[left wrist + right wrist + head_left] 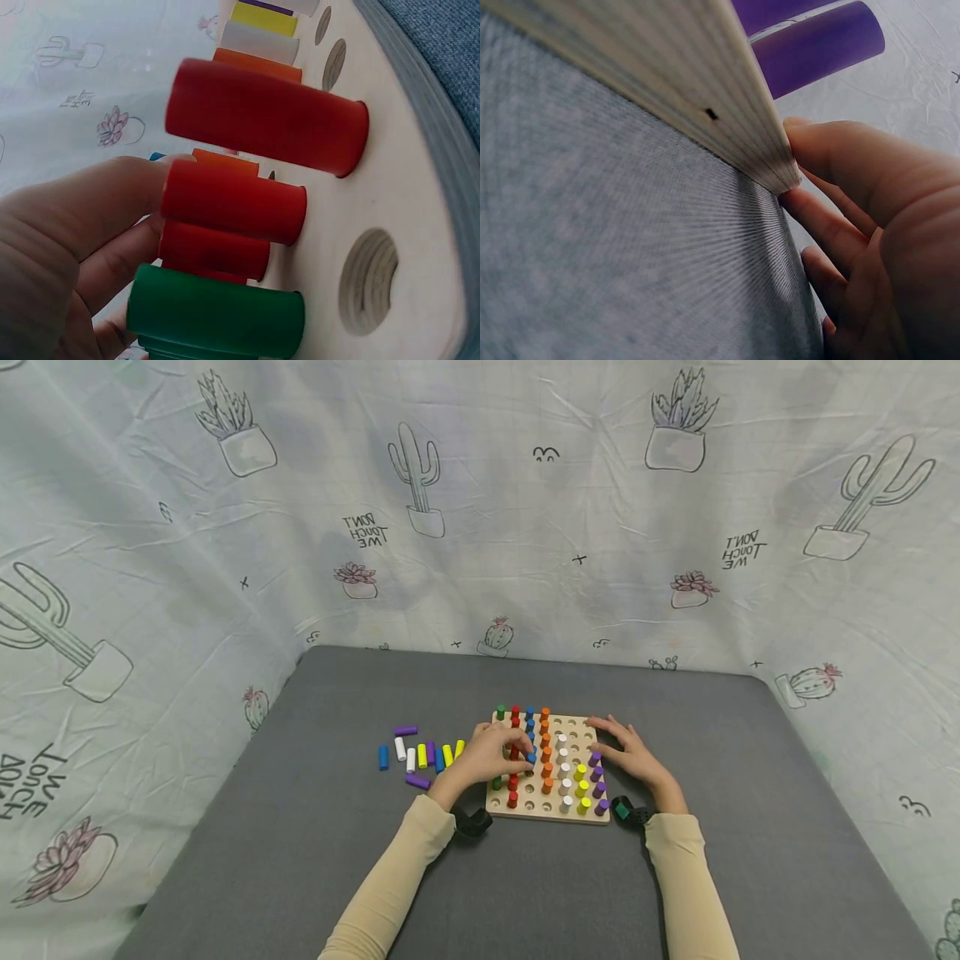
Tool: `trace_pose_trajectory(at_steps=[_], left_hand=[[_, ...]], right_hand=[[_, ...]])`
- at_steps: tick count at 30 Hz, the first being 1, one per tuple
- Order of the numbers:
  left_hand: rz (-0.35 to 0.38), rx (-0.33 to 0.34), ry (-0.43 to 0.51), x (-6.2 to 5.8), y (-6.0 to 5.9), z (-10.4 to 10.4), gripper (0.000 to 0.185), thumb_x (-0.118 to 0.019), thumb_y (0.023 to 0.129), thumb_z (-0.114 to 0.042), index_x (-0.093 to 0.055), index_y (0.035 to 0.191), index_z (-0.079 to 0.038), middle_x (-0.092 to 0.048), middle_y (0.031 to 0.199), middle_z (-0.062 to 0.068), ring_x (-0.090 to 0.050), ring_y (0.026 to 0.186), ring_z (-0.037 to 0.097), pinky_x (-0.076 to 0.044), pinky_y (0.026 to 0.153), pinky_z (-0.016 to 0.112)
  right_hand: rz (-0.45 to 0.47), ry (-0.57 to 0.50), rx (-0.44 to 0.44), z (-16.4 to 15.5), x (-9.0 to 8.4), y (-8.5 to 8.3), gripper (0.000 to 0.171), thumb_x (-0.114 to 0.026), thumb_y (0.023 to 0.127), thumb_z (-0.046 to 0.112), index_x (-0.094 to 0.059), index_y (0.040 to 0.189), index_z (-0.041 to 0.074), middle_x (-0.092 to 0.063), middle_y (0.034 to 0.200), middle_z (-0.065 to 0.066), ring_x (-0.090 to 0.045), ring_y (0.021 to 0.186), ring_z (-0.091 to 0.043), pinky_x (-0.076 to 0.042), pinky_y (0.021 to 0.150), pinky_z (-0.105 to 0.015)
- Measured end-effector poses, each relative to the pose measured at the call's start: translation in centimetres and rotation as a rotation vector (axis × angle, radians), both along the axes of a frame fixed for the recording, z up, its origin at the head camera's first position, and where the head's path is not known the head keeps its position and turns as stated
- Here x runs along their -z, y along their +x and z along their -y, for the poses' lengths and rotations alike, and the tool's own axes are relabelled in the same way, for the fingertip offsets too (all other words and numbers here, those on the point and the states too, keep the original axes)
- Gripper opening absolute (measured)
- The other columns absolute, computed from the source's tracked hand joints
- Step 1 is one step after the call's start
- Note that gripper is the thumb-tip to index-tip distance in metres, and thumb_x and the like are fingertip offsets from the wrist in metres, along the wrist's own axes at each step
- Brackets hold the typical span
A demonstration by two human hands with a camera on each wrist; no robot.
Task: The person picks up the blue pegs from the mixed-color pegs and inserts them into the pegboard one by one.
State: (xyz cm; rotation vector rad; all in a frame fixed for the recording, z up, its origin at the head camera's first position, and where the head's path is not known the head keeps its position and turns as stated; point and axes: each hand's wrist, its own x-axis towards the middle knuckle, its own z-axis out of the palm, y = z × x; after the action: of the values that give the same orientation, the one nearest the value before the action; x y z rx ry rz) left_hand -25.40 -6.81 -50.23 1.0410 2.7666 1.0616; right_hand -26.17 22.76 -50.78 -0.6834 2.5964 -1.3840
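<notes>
A wooden pegboard [529,813] holds columns of coloured pegs. My left hand [491,755] reaches in from the left and pinches a blue peg [531,759] over the blue column, with thumb and index finger. In the left wrist view, red pegs [262,116] and a green peg [217,311] stand in front of that hand [82,225], and the blue peg is almost hidden. At the board's right edge, thumb and fingers of my right hand [633,758] hold the far corner. The right wrist view has its thumb [840,154] at the edge, near purple pegs [821,49].
Loose pegs lie left of the board: purple [406,730], blue [383,757], white [400,749] and yellow [422,756]. Several board holes [529,789] have no peg. The grey table [300,827] meets a printed curtain [480,527] behind and at the sides.
</notes>
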Motion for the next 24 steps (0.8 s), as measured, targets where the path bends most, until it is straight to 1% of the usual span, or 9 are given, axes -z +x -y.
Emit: trace_pose_trajectory(at_steps=[5,7,13,18,20,24], left_hand=[[0.03,-0.018,-0.01,-0.3,0.2,-0.1,0.018,-0.072,0.081,-0.03,-0.065,0.091,-0.018,-0.067,0.088,-0.011,-0.049,0.087,0.01,-0.021,0.102,0.048],[0.037,-0.029,-0.021,-0.3,0.2,-0.1,0.017,-0.073,0.08,-0.032,-0.065,0.09,-0.02,-0.067,0.087,-0.012,-0.048,0.086,0.01,-0.021,0.101,0.047],[0.018,-0.049,-0.068,-0.3,0.1,-0.1,0.015,-0.073,0.08,-0.034,-0.063,0.088,-0.025,-0.066,0.085,-0.016,-0.047,0.086,0.007,-0.021,0.103,0.045],[0.008,-0.046,-0.083,-0.4,0.1,-0.1,0.016,-0.073,0.08,-0.033,-0.063,0.088,-0.025,-0.066,0.084,-0.016,-0.048,0.086,0.009,-0.019,0.105,0.045],[0.005,-0.042,-0.092,-0.5,0.1,-0.1,0.015,-0.073,0.08,-0.033,-0.063,0.088,-0.025,-0.066,0.084,-0.017,-0.048,0.085,0.009,-0.019,0.106,0.045],[0.008,-0.031,-0.108,-0.6,0.1,0.0,0.015,-0.072,0.08,-0.035,-0.063,0.088,-0.025,-0.065,0.084,-0.018,-0.047,0.086,0.009,-0.018,0.107,0.045]], right_hand=[[-0.001,-0.002,0.0,0.0,0.0,0.0,0.048,-0.056,0.091,0.005,-0.04,0.135,-0.007,-0.032,0.142,-0.03,-0.005,0.136,-0.05,0.01,0.104,-0.064],[-0.003,0.001,0.002,0.0,0.0,0.0,0.048,-0.056,0.091,0.005,-0.04,0.135,-0.007,-0.032,0.142,-0.03,-0.005,0.136,-0.05,0.01,0.104,-0.065],[0.01,0.005,0.002,0.1,-0.1,0.0,0.048,-0.055,0.091,0.004,-0.039,0.135,-0.007,-0.032,0.142,-0.03,-0.004,0.136,-0.05,0.01,0.105,-0.064],[0.002,0.007,0.003,0.1,0.0,-0.1,0.048,-0.055,0.091,0.004,-0.039,0.135,-0.007,-0.032,0.142,-0.03,-0.004,0.136,-0.05,0.01,0.104,-0.064],[-0.003,-0.001,0.002,0.0,0.4,-0.3,0.048,-0.055,0.09,0.003,-0.04,0.135,-0.007,-0.032,0.142,-0.03,-0.004,0.136,-0.051,0.01,0.104,-0.064],[-0.012,0.002,0.002,-0.5,1.9,-1.1,0.049,-0.056,0.091,0.006,-0.04,0.136,-0.003,-0.032,0.143,-0.027,-0.004,0.138,-0.048,0.011,0.105,-0.063]])
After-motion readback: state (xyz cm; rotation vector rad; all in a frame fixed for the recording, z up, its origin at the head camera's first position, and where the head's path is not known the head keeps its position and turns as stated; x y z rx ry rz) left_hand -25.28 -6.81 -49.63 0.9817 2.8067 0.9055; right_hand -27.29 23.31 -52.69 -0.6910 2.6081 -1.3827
